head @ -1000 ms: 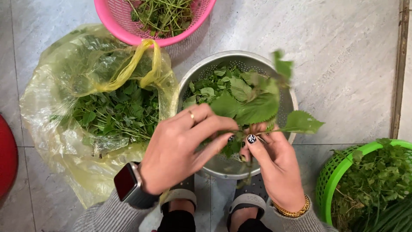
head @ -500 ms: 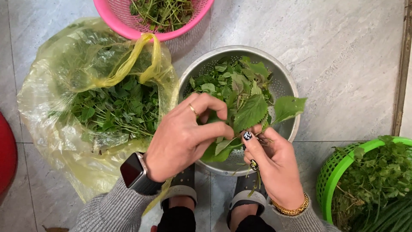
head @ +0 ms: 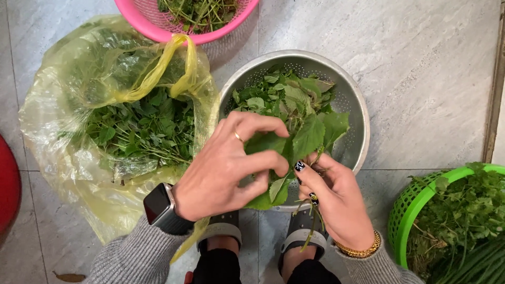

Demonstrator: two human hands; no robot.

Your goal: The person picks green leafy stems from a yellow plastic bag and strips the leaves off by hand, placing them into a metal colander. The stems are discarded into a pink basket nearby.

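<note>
- The leafy sprig (head: 294, 152) sits over the near rim of the metal colander (head: 353, 113), long axis roughly upright in the frame: leaves point away toward the colander, stem end hangs down toward the person's feet.
- Left hand (head: 226, 168) has its fingers curled shut around the sprig's leaves.
- Right hand (head: 336, 202) pinches the stem.
- Yellow plastic bag (head: 68, 142) of greens lies left on the floor.
</note>
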